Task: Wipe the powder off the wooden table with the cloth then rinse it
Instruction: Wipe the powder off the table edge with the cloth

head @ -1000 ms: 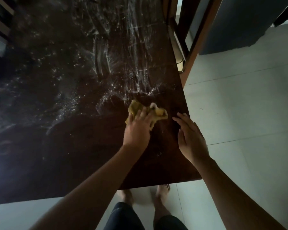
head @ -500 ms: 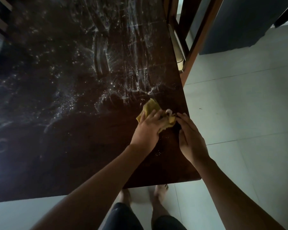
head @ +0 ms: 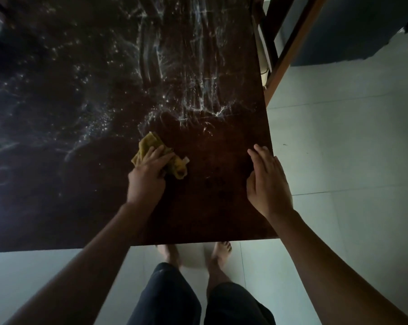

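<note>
left hand point(head: 149, 177) is bunching the yellow cloth point(head: 151, 146) on the dark table point(head: 210, 207), right below the white powder point(head: 193, 90), while the right hand point(head: 267, 181) lies flat, fingers straight, by the table's right edge

Here's the cloth point(head: 149, 143) on the table point(head: 210, 207), in from the near right corner, left hand point(head: 146, 179) on top. Right hand point(head: 268, 186) sits at the right edge (well apart from the cloth). Powder point(head: 193, 73) lies behind both; a chair point(head: 293, 45) stands beyond the right edge.
</note>
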